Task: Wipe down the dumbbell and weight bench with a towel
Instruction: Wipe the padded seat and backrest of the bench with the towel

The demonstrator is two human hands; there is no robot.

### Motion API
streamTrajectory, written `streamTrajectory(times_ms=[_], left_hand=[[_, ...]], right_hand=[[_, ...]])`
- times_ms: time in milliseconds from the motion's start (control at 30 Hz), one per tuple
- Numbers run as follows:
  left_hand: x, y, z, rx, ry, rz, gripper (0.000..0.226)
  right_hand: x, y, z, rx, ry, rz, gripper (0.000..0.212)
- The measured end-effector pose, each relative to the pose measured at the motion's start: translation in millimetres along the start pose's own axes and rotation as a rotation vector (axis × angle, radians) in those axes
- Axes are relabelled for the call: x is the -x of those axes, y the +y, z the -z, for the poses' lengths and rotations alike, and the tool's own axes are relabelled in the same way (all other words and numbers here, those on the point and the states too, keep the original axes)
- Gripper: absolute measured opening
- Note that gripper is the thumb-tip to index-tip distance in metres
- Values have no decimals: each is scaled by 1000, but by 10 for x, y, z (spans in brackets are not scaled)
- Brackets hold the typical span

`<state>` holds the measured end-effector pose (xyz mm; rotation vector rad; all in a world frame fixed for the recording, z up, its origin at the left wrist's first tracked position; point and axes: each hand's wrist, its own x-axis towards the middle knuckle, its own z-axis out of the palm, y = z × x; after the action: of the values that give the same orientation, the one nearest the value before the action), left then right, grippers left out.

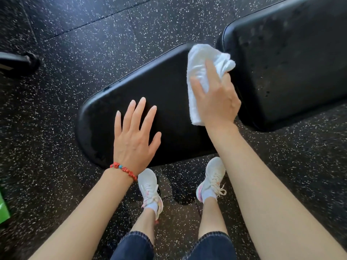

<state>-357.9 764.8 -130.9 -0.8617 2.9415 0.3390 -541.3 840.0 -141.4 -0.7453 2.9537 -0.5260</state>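
Towel (201, 76), white, bunched in the right hand (216, 98) at two o'clock on the bench seat pad (169, 91); left hand (135, 136) lies flat, fingers spread. Backrest pad (291, 62) runs out of view.

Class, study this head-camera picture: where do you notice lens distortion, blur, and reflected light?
Head view: wide-angle bending curves the bench pad edges; the frame's edges blur, as at the green object; soft sheen lines the pad's rim; the towel looks nearly overexposed.
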Motion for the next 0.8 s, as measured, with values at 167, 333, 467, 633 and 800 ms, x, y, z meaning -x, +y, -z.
streamTrajectory(times_ms=[167,333,467,633,800], left_hand=[[-87,355,93,47,16,35,54],[-308,777,83,91,31,27,53],[-519,974,10,85,39,40,53],[-626,996,-124,54,32,73,53],[-617,960,-194,17,62,63,55]], right_hand=[[443,366,283,67,21,143,44],[277,897,506,175,127,279,41],[-5,1117,477,377,194,368,44],[-408,898,295,396,219,409,47],[-889,558,140,350,234,344,49]])
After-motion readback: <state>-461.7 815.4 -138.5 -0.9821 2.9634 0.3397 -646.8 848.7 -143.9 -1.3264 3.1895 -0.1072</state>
